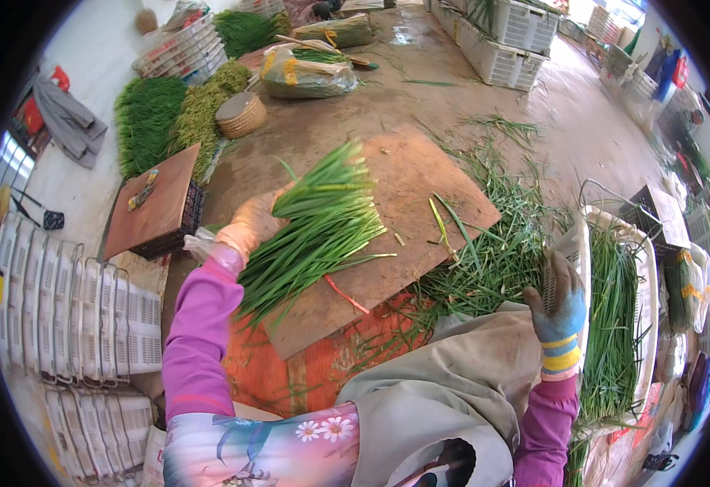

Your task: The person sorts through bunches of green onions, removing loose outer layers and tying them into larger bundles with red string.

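Note:
A bunch of green garlic chives is held by my left hand, which wears a pale orange glove. The bunch is blurred at its cut ends. Beneath it, a pile of chives lies on the brown board, pale ends to the right. Loose yellowed and green leaves and a red tie are on the board too. My right hand, in a blue-grey glove with a yellow cuff, is against the outer side of a white plastic crate. Its thumb stands apart, and nothing shows in its grasp. Long chives fill that crate.
Discarded leaves heap beside the board. At left stand a board-topped black crate and stacked white crates. Farther off are a woven stool, bagged chives and more white crates. A person is at far right.

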A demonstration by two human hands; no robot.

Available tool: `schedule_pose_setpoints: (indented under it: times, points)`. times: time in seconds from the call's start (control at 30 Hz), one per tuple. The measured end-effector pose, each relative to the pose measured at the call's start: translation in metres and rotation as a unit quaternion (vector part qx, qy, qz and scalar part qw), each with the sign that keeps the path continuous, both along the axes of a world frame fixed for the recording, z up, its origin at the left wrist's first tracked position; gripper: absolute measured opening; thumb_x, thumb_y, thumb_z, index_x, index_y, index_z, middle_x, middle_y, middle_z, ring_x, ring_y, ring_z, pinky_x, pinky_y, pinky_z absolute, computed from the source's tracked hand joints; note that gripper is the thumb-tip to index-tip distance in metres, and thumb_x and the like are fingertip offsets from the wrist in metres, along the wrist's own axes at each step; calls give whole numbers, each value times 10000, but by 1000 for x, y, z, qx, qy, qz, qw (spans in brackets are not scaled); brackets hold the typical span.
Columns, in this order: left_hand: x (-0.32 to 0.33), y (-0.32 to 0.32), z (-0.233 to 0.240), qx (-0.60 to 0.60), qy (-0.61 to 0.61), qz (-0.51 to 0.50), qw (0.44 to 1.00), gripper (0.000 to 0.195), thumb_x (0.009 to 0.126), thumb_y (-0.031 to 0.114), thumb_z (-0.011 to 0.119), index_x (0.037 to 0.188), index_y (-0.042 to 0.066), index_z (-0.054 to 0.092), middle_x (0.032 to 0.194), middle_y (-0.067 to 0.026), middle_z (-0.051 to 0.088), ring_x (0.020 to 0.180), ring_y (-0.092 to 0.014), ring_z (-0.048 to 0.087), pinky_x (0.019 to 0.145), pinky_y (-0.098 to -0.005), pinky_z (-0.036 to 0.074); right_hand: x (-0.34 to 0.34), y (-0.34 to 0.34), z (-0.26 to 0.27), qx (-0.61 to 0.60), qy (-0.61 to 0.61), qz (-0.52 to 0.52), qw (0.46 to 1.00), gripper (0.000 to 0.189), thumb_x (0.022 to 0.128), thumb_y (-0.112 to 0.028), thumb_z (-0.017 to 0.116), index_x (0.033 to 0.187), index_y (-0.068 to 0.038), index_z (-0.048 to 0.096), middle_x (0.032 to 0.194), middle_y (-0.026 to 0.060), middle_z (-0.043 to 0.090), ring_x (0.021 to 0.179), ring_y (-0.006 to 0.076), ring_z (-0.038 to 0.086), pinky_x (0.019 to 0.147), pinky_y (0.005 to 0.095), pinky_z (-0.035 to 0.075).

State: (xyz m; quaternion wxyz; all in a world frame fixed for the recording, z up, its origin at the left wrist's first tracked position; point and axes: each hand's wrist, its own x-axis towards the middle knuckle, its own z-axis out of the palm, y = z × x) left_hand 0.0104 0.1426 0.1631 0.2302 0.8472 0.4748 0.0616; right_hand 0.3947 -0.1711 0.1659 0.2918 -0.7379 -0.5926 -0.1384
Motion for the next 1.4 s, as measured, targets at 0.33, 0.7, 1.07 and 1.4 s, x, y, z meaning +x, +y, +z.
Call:
schedule_pose_setpoints:
  times: [0.33, 0.7, 1.07, 1.4]
  points:
    - [56, 16, -39, -54, 299, 33, 952, 807, 617, 173, 697, 1343, 111, 351, 1201, -192, 524, 1059, -316, 543, 846, -396, 464, 68, -115, -29, 31, 91, -165, 982, 541, 674, -169, 711, 1159, -30, 515, 1086, 167, 580, 942, 333, 576, 812, 376, 474]
    - [40, 7, -53, -231, -61, 65, 969, 788, 619, -42, 700, 1326, 43, 363, 1064, -131, 597, 882, -223, 595, 744, -349, 501, 86, -189, -63, -28, 170, -234, 957, 542, 670, -186, 697, 1162, -36, 526, 1028, 148, 599, 872, 281, 600, 750, 359, 486]
    - [-6, -12, -111, 40, -104, 61, 992, 947, 589, 145, 787, 1386, 149, 277, 1342, -114, 405, 1241, -264, 371, 1032, -328, 305, -6, 21, -14, 47, 67, 141, 987, 258, 687, -167, 712, 925, -94, 645, 873, 101, 611, 767, 275, 583, 666, 365, 472]
    - [28, -26, -107, 68, 27, 95, 993, 972, 641, 351, 753, 1408, 306, 157, 1411, -58, 295, 1300, -273, 266, 998, -627, 188, -143, 250, -52, -62, -14, 289, 955, 201, 771, -282, 596, 934, -178, 652, 960, 33, 604, 986, 224, 538, 850, 454, 392]
